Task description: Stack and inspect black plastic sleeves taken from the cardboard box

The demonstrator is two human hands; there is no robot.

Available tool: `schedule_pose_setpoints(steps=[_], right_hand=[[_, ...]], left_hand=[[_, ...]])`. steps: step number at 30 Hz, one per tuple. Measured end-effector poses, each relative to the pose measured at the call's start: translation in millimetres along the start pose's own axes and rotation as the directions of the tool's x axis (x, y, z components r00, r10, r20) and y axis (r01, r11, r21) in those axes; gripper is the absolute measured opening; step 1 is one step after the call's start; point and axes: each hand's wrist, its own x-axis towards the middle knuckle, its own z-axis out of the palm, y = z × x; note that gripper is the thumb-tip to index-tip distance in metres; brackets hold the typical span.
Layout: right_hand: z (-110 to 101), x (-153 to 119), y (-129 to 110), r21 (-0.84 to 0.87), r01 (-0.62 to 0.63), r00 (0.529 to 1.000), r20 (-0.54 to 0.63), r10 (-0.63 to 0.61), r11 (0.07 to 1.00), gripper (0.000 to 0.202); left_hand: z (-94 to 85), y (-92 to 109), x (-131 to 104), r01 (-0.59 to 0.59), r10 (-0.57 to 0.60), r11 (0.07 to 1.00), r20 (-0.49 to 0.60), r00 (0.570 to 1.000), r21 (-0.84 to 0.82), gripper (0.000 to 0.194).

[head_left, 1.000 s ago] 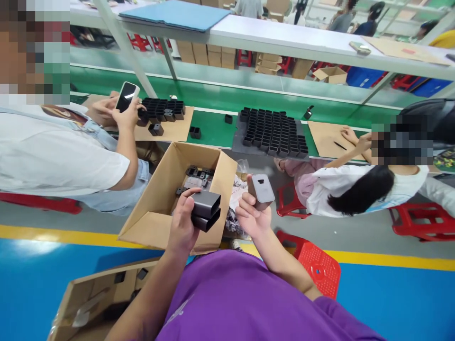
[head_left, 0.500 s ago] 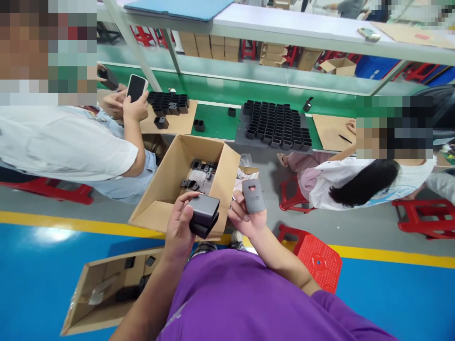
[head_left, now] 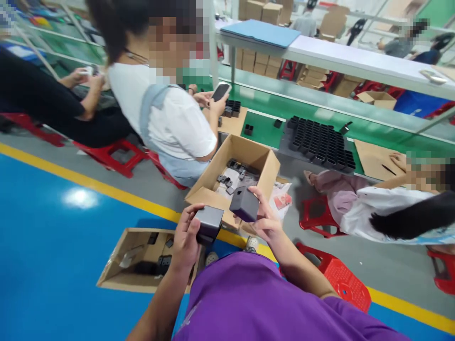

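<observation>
My left hand (head_left: pixel 187 232) is closed around dark grey plastic housings (head_left: pixel 210 221), one stacked on another; the lower one is mostly hidden. In my right hand (head_left: pixel 267 215) is a single dark housing (head_left: pixel 245 203), gripped at its right side and tilted, with a small opening in its end face. Both hands are raised in front of my body, a short gap between them. Just beyond them stands an open cardboard box (head_left: pixel 202 187) with several small black parts (head_left: pixel 234 166) and clear plastic inside.
A second cardboard box (head_left: pixel 106 279) holding black parts lies on the floor at lower left. A red stool (head_left: pixel 350 289) stands at my right. Seated co-workers (head_left: pixel 185 123) flank the green bench (head_left: pixel 263 128), which bears rows of black housings (head_left: pixel 320 142).
The view has swung left, so the scene sits further right. My right hand has turned its housing from showing a flat face to lying tilted, nearer the left hand's housings.
</observation>
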Motion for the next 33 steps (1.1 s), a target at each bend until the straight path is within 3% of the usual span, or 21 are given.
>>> schedule_pose_setpoints(steps=[3, 7, 11, 15, 19, 24, 33], right_hand=[[31, 9, 30, 0.055, -0.079, 0.995, 0.067, 0.076, 0.995, 0.082], [68, 24, 72, 0.084, -0.163, 0.986, 0.03, 0.161, 0.983, 0.062], [102, 36, 107, 0.161, -0.216, 0.976, 0.007, 0.217, 0.963, 0.058], [136, 41, 120, 0.203, -0.228, 0.972, -0.003, 0.234, 0.952, 0.06], [158, 40, 117, 0.181, -0.196, 0.98, 0.003, 0.198, 0.964, 0.057], [158, 35, 104, 0.048, -0.113, 0.994, 0.014, 0.112, 0.992, 0.054], [141, 43, 77, 0.084, -0.101, 0.994, 0.062, 0.096, 0.991, 0.058]], left_hand=[[-56.0, 5, -11, 0.072, -0.071, 0.997, -0.083, 0.994, 0.018, 0.061], [-115.9, 1, -31, 0.136, -0.132, 0.991, -0.163, 0.978, 0.014, 0.06], [-155.4, 0, -49, 0.147, -0.149, 0.989, -0.243, 0.959, -0.024, 0.062], [-181.0, 9, -56, 0.169, -0.18, 0.984, -0.297, 0.938, -0.064, 0.067], [-199.6, 12, -53, 0.147, -0.153, 0.988, -0.288, 0.945, -0.043, 0.065], [-208.1, 7, -41, 0.131, -0.134, 0.991, -0.234, 0.963, -0.028, 0.059], [-180.6, 9, -16, 0.087, -0.085, 0.996, -0.178, 0.98, 0.007, 0.046]])
